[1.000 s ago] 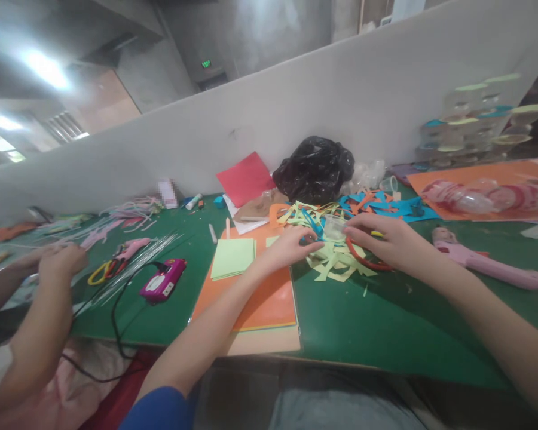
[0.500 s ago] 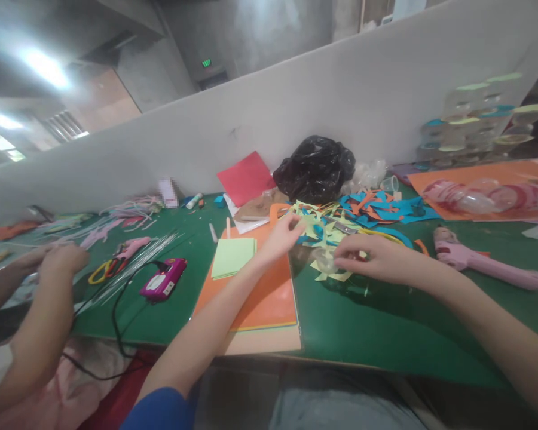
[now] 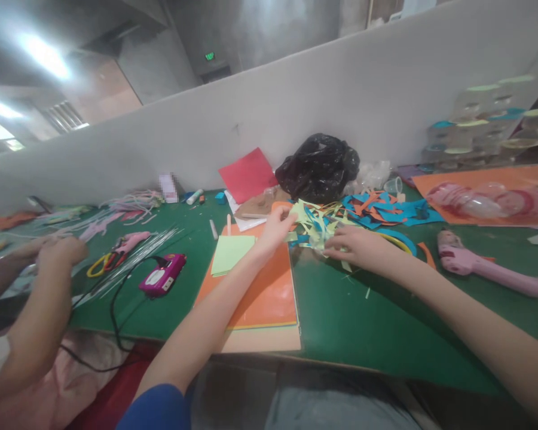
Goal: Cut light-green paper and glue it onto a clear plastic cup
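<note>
My left hand [image 3: 281, 223] rests at the left side of a loose pile of yellow-green paper scraps [image 3: 311, 216], its fingers loosely bent and touching the near scraps. On the pile's right side, my right hand [image 3: 352, 243] reaches in with its fingers stretched and a little apart over the scraps. Blue strips [image 3: 301, 240] are mixed in between the two hands. Beneath my left forearm lie a stack of orange sheets [image 3: 269, 298] and a pad of light green paper [image 3: 231, 254]. What lies under my right fingers is partly hidden.
A black plastic bag [image 3: 318, 167] sits behind the pile, with blue and orange cuttings [image 3: 381, 208] beside it. A pink glue gun [image 3: 488, 269] lies at right. Clear cups [image 3: 479, 125] stand stacked beyond it. At left are a magenta device [image 3: 164, 276] and another person's hands [image 3: 63, 251].
My right hand has moved slightly left and up, closer to my left hand. The yellow-green scraps have been pushed together into a tighter pile, away from the near table area.
</note>
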Available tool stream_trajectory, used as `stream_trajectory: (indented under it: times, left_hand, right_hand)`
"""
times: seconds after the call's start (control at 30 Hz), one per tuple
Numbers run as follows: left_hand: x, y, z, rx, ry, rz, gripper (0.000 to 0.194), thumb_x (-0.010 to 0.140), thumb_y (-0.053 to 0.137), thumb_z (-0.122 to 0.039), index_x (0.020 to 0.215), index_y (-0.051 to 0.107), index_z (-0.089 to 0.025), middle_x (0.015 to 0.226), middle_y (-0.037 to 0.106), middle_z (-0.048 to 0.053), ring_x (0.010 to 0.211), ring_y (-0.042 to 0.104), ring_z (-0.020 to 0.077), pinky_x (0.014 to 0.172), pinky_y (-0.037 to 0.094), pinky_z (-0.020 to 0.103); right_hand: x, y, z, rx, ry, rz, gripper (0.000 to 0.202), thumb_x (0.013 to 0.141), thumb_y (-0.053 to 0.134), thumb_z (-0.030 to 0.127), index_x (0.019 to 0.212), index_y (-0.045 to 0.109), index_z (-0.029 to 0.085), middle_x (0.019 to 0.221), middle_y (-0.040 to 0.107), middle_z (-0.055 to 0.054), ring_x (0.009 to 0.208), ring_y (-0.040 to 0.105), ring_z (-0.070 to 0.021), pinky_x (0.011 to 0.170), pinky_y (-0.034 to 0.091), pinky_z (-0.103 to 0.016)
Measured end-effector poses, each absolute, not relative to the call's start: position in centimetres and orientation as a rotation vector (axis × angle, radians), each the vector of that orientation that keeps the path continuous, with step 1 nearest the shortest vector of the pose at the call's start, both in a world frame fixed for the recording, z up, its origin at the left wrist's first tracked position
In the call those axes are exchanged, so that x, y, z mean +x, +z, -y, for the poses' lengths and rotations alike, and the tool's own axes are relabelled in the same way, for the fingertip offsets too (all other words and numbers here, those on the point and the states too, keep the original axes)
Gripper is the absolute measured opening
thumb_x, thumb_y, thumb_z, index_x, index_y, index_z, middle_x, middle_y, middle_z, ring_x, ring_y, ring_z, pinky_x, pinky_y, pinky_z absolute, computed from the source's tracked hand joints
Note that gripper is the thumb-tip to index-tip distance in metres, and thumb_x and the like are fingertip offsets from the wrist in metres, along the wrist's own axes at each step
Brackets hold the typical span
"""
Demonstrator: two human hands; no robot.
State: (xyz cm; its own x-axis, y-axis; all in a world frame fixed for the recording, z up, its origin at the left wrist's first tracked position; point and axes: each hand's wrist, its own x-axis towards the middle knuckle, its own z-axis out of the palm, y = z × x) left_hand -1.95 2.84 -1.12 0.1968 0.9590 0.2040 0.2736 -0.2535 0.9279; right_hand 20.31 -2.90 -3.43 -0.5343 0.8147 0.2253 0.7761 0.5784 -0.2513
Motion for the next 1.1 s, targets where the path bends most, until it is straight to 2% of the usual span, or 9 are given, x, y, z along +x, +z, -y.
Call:
stream_trajectory:
  times: [0.17, 0.3, 0.47, 0.6, 0.7, 0.8, 0.93, 1.0, 1.1]
  left_hand:
    - [-1.9, -1.0, -2.9, 1.658, 1.115, -1.194, 0.011, 0.088, 0.058, -0.023, 0.079, 0.053, -0.019, 0.075, 0.055, -0.002, 0.069, 0.050, 0.0119, 0.068, 0.039, 0.025]
    - [-1.8, -0.7, -2.7, 1.631, 1.174, -1.209, 0.009, 0.088, 0.056, -0.021, 0.079, 0.053, -0.019, 0.075, 0.056, -0.002, 0.072, 0.052, 0.0126, 0.071, 0.039, 0.025]
    - [-1.7, -0.4, -2.5, 1.608, 1.256, -1.202, 0.004, 0.088, 0.057, -0.021, 0.084, 0.055, -0.020, 0.082, 0.059, -0.001, 0.077, 0.053, 0.0130, 0.076, 0.041, 0.026]
    - [-1.6, -0.5, -2.5, 1.609, 1.279, -1.219, 0.013, 0.087, 0.057, -0.018, 0.077, 0.051, -0.020, 0.076, 0.055, -0.002, 0.073, 0.052, 0.0130, 0.074, 0.041, 0.027]
    - [-1.3, -0.5, -2.3, 1.627, 1.287, -1.213, 0.017, 0.087, 0.057, -0.017, 0.073, 0.047, -0.021, 0.073, 0.051, -0.003, 0.071, 0.049, 0.0123, 0.071, 0.040, 0.026]
    - [-0.9, -0.8, -2.0, 1.687, 1.268, -1.157, 0.017, 0.087, 0.058, -0.018, 0.074, 0.047, -0.020, 0.075, 0.051, -0.003, 0.070, 0.047, 0.0112, 0.070, 0.039, 0.025]
    - [-0.7, -1.3, -1.7, 1.851, 1.195, -1.075, 0.010, 0.087, 0.058, -0.020, 0.081, 0.049, -0.020, 0.081, 0.055, -0.003, 0.074, 0.049, 0.0114, 0.071, 0.039, 0.025]
    - [-0.7, -1.6, -1.6, 1.910, 1.166, -1.049, 0.010, 0.088, 0.058, -0.024, 0.083, 0.050, -0.020, 0.084, 0.056, -0.002, 0.076, 0.051, 0.0120, 0.072, 0.039, 0.026]
    - [-0.7, -1.6, -1.3, 1.946, 1.135, -1.010, 0.011, 0.089, 0.059, -0.028, 0.086, 0.051, -0.020, 0.087, 0.059, -0.001, 0.081, 0.054, 0.0132, 0.073, 0.040, 0.025]
  right_hand:
    - [19.2, -3.7, -1.5, -1.371, 0.094, 2.414, 0.024, 0.095, 0.060, 0.036, 0.091, 0.076, 0.020, 0.091, 0.070, -0.011, 0.093, 0.062, -0.0265, 0.082, 0.043, -0.034]
    - [18.7, -3.1, -2.6, -1.441, 0.181, 2.271, 0.026, 0.096, 0.057, 0.039, 0.088, 0.074, 0.021, 0.088, 0.072, -0.007, 0.083, 0.063, -0.0224, 0.072, 0.044, -0.030]
    - [19.6, -0.2, 0.7, -1.465, 0.307, 2.076, 0.048, 0.101, 0.040, 0.056, 0.096, 0.071, 0.020, 0.089, 0.072, -0.004, 0.075, 0.062, -0.0184, 0.066, 0.044, -0.028]
    - [20.7, 1.5, 4.2, -1.453, 0.530, 1.908, 0.052, 0.097, 0.042, 0.064, 0.089, 0.070, 0.020, 0.073, 0.065, -0.002, 0.064, 0.055, -0.0168, 0.057, 0.039, -0.028]
    - [21.0, 0.9, 6.5, -1.458, 0.561, 1.932, 0.048, 0.095, 0.047, 0.063, 0.087, 0.071, 0.022, 0.078, 0.068, -0.003, 0.071, 0.060, -0.0195, 0.065, 0.046, -0.030]
    - [20.9, -1.0, 8.4, -1.416, 0.564, 2.117, 0.042, 0.096, 0.046, 0.058, 0.093, 0.072, 0.025, 0.095, 0.072, -0.005, 0.088, 0.065, -0.0244, 0.078, 0.050, -0.035]
    - [20.6, -3.4, 9.3, -1.384, 0.390, 2.309, 0.040, 0.100, 0.042, 0.050, 0.102, 0.072, 0.024, 0.110, 0.070, -0.010, 0.103, 0.064, -0.0292, 0.090, 0.050, -0.044]
    - [20.5, -3.7, 9.3, -1.390, 0.323, 2.331, 0.038, 0.100, 0.042, 0.048, 0.107, 0.070, 0.024, 0.112, 0.070, -0.011, 0.103, 0.065, -0.0288, 0.089, 0.051, -0.044]
    - [20.5, -3.4, 9.5, -1.482, 0.279, 2.280, 0.039, 0.097, 0.047, 0.051, 0.120, 0.066, 0.026, 0.102, 0.071, -0.009, 0.088, 0.067, -0.0265, 0.074, 0.052, -0.038]
